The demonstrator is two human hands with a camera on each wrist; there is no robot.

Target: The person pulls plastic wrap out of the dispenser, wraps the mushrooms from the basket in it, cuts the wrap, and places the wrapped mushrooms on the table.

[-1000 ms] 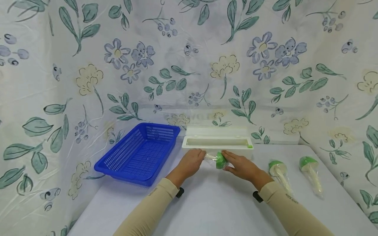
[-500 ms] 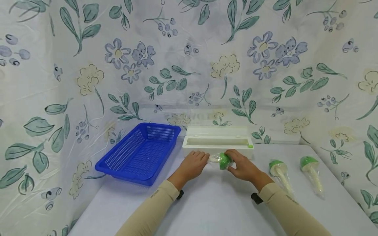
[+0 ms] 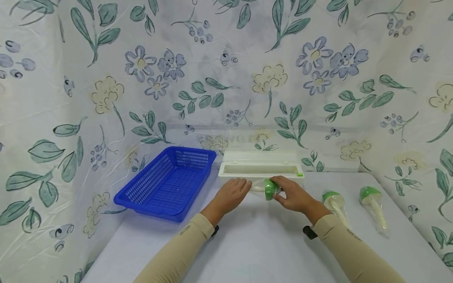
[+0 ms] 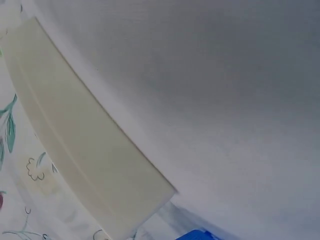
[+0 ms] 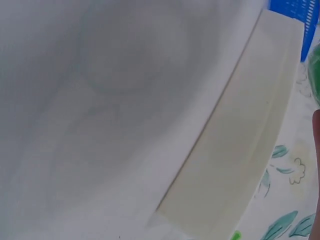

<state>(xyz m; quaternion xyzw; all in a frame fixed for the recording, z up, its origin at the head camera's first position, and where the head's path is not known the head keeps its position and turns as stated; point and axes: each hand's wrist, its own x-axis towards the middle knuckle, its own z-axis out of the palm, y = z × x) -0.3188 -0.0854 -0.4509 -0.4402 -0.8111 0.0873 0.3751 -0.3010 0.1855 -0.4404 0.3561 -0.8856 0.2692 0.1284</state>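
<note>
A mushroom-shaped item (image 3: pixel 270 190) with a green domed cap and a pale stem, in clear plastic film, lies sideways between the hands. My left hand (image 3: pixel 230 195) holds the stem end, its fingertips partly hiding it. My right hand (image 3: pixel 294 197) grips the green cap, thumb below and fingers above. Just behind them stands a long white box (image 3: pixel 228 179), lid raised, with a small green piece at its right end. The right wrist view catches a sliver of the green cap (image 5: pixel 315 75) at its edge; the left wrist view shows the white box (image 4: pixel 90 130) but no hand.
A blue perforated basket (image 3: pixel 170 184) stands to the left. Two similar film-covered items, a nearer-in one (image 3: pixel 332 199) and an outer one (image 3: pixel 373 206), lie on the white table (image 3: pixel 262 251) at right. Flowered cloth (image 3: pixel 226 78) hangs behind the table.
The mushroom-shaped item has shifted slightly right. My right fingers have moved from lying over the cap to gripping it round its outer side; my left hand has shifted a little right.
</note>
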